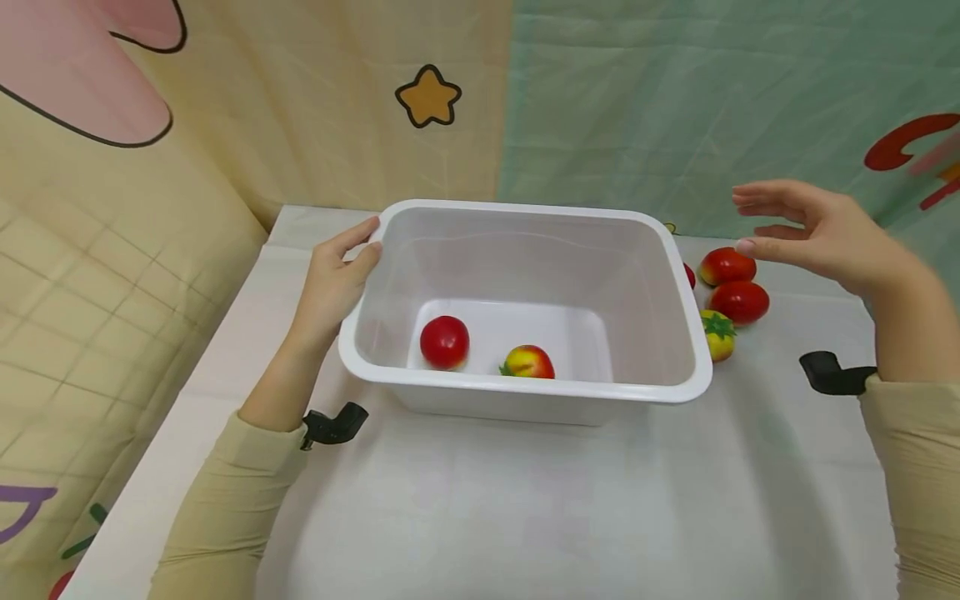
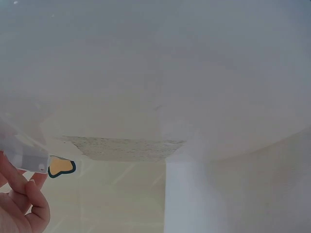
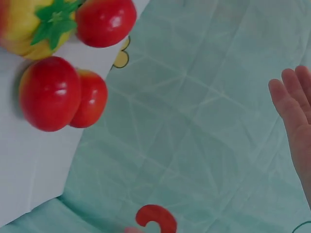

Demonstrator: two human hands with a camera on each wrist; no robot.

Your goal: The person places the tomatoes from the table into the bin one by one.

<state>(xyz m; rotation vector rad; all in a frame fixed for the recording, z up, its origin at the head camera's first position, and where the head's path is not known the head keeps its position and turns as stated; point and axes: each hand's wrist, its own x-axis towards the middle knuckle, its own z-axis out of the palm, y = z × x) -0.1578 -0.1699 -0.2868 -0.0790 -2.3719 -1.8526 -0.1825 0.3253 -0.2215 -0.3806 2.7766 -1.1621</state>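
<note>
A white plastic bin (image 1: pixel 495 400) stands on the table, its open top facing up. My left hand (image 1: pixel 333 279) grips its left rim, thumb inside the edge; the left wrist view shows those fingers (image 2: pixel 36 199) at the bin's edge. Inside lie a round red fruit (image 1: pixel 445 342) and a yellow-red fruit (image 1: pixel 529 362) with a green leaf. My right hand (image 1: pixel 832 229) is raised, holding nothing, fingers extended, above two red oval fruits (image 1: pixel 740 302) right of the bin. Beside them sits a yellow fruit (image 1: pixel 718 333) with a green leafy top; another red fruit (image 3: pixel 106 22) is partly hidden by the bin in the head view.
A white sheet covers the table (image 1: pixel 480 508). Behind it hangs a cloth backdrop (image 1: pixel 600 100), cream on the left and green on the right, close to the table's back edge. Black mounts (image 1: pixel 333 423) sit on both wrists.
</note>
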